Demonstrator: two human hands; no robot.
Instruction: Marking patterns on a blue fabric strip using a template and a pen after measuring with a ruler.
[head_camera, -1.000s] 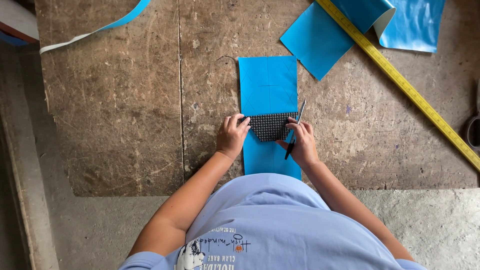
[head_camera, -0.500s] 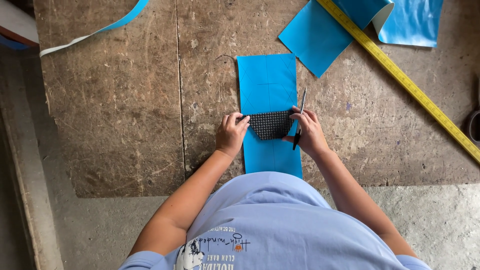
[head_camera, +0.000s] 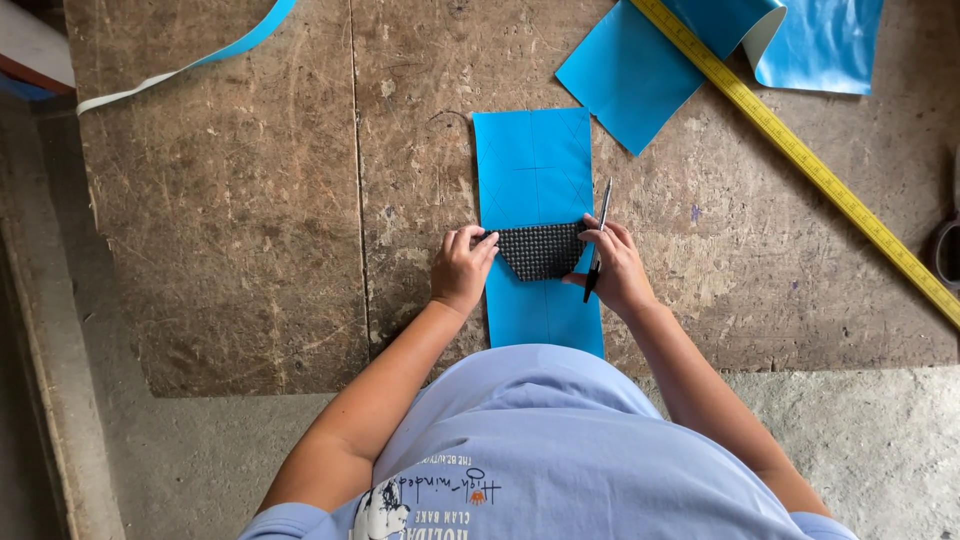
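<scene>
Both hands sit on the blue sheet in front of me. My left hand (head_camera: 462, 268) lies curled, its fingertips pressing the left edge of a dark woven template (head_camera: 541, 249) down onto the sheet. My right hand (head_camera: 617, 268) is closed around a pen (head_camera: 598, 238), pinching it near the middle, with the tip pointing away from me along the template's right edge.

Going from big to small: the worn wooden board (head_camera: 230, 200) carries everything. The blue sheet (head_camera: 537, 170), a long rectangle, lies flat across its middle, running from my body outward. It already shows thin ruled lines, a centre line and some diagonals in the far half, so I judge the marking partly done. The template, a small dark piece with slanted lower corners, lies across the sheet's width, touching it. Its outline does not show as drawn yet, as far as I can tell; tracing and any cutting look to be left.

A yellow measuring tape (head_camera: 800, 155) lies well apart, far right.
</scene>
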